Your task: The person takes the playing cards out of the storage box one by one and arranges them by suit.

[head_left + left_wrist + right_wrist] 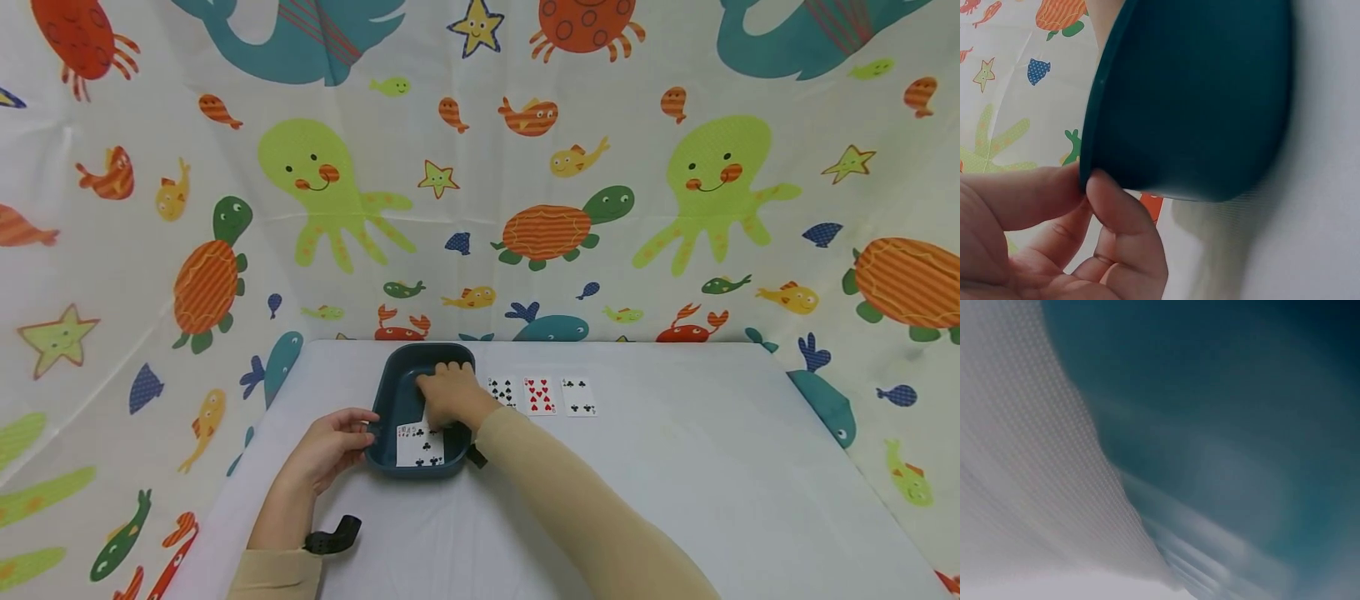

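A dark teal plastic tub (399, 402) with rounded corners stands on the white table. My left hand (333, 446) pinches its left rim between thumb and fingers; the left wrist view shows this hand (1104, 231) close up against the tub wall (1191, 94). Inside the tub, several playing cards (417, 448) lie overlapping near its front end, a club card on top. My right hand (452, 393) reaches down into the tub just behind them, fingers bent. Its fingertips are hidden, and I cannot tell whether they hold a card. The right wrist view mostly shows blurred tub wall (1210, 425).
Right of the tub, three face-up cards lie in a row: a black-suited card (501, 390) partly behind the right forearm, a heart card (540, 396) and a club card (579, 397). A sea-animal printed curtain (465, 192) hangs behind the white-covered table (712, 450).
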Demonstrator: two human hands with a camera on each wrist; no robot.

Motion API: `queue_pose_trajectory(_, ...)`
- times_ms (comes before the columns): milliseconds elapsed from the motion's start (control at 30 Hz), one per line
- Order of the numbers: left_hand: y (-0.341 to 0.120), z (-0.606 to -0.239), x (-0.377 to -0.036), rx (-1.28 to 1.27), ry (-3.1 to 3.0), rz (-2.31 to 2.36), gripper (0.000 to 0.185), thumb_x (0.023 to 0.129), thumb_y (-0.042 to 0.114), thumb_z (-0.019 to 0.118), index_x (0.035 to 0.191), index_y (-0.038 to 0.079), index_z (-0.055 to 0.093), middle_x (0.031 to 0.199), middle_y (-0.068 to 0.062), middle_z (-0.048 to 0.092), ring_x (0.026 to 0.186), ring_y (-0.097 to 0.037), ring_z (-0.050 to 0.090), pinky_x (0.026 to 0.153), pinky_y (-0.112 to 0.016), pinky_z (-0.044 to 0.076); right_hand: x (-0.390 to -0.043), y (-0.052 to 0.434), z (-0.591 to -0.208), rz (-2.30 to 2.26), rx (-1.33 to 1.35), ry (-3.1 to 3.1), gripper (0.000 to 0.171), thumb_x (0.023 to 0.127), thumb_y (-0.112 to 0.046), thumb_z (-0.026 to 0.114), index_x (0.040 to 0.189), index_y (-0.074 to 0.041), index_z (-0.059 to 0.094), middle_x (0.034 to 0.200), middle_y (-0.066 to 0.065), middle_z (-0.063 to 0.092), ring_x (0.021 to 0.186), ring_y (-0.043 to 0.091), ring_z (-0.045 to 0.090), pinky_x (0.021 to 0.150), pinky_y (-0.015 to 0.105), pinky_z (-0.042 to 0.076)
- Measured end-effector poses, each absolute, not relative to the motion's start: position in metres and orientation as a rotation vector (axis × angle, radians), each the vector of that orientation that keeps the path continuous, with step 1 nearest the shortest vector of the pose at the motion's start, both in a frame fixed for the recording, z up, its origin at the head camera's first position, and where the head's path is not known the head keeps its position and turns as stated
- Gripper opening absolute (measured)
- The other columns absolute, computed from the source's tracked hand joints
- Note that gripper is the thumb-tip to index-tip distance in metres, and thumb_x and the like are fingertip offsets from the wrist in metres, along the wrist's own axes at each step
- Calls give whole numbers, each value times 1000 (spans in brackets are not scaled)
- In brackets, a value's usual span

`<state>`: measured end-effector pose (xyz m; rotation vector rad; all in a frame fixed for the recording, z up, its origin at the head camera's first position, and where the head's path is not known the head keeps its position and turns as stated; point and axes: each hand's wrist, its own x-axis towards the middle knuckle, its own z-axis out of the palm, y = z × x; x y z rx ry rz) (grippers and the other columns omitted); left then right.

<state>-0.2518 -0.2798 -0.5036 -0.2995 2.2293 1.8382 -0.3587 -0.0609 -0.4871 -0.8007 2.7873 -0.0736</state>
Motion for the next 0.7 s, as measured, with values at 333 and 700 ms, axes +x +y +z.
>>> queue_pose_trajectory(333, -279, -501, -256, -287, 2235, 1833, 40, 102, 3, 65, 141, -3, 61, 95, -2, 61, 83, -19, 61, 74, -29, 59, -363, -64, -491, -35, -757, 2817, 85, 81, -46, 91, 154, -22, 56, 150, 12, 57, 131, 31, 49, 120, 54, 37)
queue_pose_trajectory(700, -283, -500, -262, -287, 2228, 1823, 40, 102, 4, 65, 141, -3, 61, 95, -2, 62, 82, -19, 61, 75, -29, 60, -365, -63, -490, -45, -834, 2809, 75, 84, -49, 87, 151, -34, 59, 144, 7, 57, 125, 27, 49, 114, 52, 39)
